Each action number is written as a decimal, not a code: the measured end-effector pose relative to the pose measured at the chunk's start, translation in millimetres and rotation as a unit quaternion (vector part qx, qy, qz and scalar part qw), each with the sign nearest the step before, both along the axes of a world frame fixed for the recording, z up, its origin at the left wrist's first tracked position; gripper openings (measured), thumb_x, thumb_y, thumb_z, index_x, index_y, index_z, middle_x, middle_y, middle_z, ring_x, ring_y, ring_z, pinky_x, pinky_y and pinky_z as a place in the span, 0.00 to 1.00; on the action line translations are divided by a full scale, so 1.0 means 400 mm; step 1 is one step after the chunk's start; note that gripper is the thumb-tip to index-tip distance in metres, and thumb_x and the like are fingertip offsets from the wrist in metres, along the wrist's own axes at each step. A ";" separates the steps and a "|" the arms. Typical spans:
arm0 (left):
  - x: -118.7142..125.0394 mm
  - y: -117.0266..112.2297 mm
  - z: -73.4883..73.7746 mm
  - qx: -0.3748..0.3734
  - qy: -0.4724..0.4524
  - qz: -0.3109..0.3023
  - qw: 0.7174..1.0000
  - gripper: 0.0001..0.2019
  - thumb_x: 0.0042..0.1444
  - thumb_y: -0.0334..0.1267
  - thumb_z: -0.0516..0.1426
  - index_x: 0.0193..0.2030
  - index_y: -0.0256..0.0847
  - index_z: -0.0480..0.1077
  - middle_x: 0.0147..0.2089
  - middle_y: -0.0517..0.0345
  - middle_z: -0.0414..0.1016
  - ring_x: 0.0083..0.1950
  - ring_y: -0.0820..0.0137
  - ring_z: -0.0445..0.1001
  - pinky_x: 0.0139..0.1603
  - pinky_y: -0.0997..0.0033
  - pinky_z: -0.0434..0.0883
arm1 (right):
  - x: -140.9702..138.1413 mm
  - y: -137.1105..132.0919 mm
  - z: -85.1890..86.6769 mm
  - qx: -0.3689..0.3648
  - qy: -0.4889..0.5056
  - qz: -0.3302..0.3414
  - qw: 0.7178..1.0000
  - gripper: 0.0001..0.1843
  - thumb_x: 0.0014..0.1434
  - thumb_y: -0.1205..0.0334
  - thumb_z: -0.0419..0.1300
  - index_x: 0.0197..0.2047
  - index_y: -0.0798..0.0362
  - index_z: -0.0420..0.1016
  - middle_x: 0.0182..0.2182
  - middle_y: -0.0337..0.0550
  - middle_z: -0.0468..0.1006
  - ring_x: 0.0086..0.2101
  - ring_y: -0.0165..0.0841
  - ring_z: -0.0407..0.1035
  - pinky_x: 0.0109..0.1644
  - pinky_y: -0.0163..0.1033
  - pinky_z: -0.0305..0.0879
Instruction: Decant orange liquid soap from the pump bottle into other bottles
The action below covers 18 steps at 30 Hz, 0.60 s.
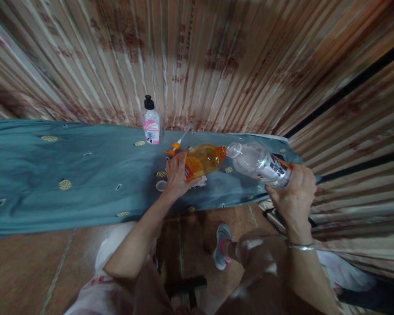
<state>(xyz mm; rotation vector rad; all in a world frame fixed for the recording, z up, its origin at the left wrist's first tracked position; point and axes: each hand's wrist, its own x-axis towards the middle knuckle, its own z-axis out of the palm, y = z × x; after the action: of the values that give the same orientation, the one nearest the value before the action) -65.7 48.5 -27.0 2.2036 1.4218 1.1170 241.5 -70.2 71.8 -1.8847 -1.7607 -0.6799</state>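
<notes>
Curling closed fingers round the base ends, best for likely light, slick plastic, the left hand holds the orange bottle, the right hand the clear bottle, toward the table's right edge.

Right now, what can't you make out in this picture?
In the head view:
Orange bottle, base: hidden by left hand.
Clear bottle, base: hidden by right hand.
White item: partly behind the orange bottle.
Black-capped bottle, fine print: too small, blurred.
</notes>
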 end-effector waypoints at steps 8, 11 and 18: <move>-0.001 0.002 -0.002 0.001 -0.004 0.008 1.000 0.53 0.45 0.50 0.70 0.73 0.42 0.47 0.70 0.38 0.60 0.69 0.45 0.61 0.69 0.38 0.55 | -0.001 0.005 0.000 0.000 0.000 0.005 1.000 0.41 0.53 0.56 0.65 0.66 0.62 0.59 0.58 0.69 0.67 0.58 0.61 0.61 0.60 0.66 0.60; -0.001 0.002 -0.001 0.000 -0.005 0.009 1.000 0.52 0.45 0.49 0.70 0.72 0.43 0.48 0.69 0.38 0.61 0.68 0.46 0.62 0.68 0.39 0.56 | 0.001 0.004 0.000 -0.008 -0.002 0.003 1.000 0.41 0.53 0.55 0.65 0.66 0.61 0.59 0.58 0.68 0.67 0.59 0.61 0.61 0.61 0.66 0.60; 0.001 -0.003 0.007 -0.005 -0.006 0.007 1.000 0.50 0.47 0.49 0.70 0.72 0.44 0.48 0.68 0.39 0.63 0.68 0.46 0.62 0.68 0.38 0.56 | 0.016 -0.004 -0.004 -0.023 -0.012 0.005 1.000 0.40 0.55 0.52 0.63 0.66 0.60 0.58 0.58 0.67 0.68 0.58 0.60 0.63 0.60 0.63 0.62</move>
<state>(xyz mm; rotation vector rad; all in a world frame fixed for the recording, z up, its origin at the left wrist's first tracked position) -65.3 47.4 -24.0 2.1802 1.4367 1.1230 247.7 -71.9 70.2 -1.9034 -1.8147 -0.6663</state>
